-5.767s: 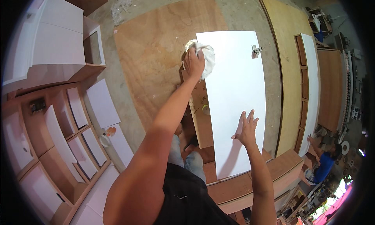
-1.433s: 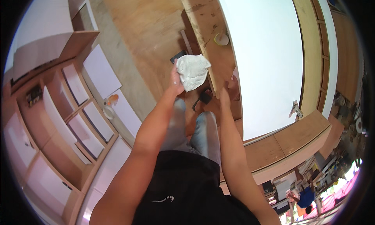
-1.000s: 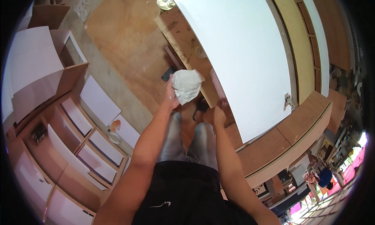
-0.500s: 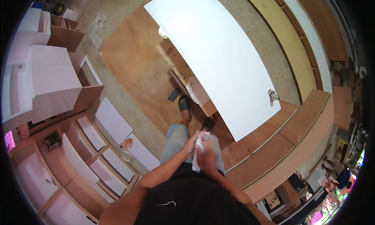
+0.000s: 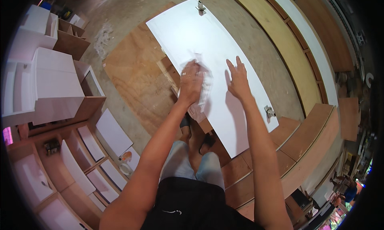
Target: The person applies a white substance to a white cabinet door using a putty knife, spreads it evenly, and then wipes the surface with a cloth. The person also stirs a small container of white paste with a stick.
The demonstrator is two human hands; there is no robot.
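Observation:
A long white door panel [image 5: 176, 28] lies in front of me, raised over the floor. My left hand [image 5: 190, 83] presses a crumpled white rag [image 5: 206, 88] onto its left part; the hand's fingertips and the rag are smeared by motion. Over the panel's right half is my right hand [image 5: 239, 83], fingers spread and holding nothing; whether it touches the surface I cannot tell. One metal cabinet hinge [image 5: 201, 8] sits at the panel's far end, another hinge [image 5: 270, 111] near its close right corner.
A wooden support [image 5: 168, 70] shows under the panel, above a plywood sheet [image 5: 132, 66] on the floor. Left stand white cabinets [image 5: 58, 82] and an open wooden drawer frame [image 5: 64, 172]. Long wooden carcasses [image 5: 308, 130] run along the right.
Both hands have moved forward from near my lap, where they held the rag together, to over the panel. The rag is now under my left hand, and my right hand has let go.

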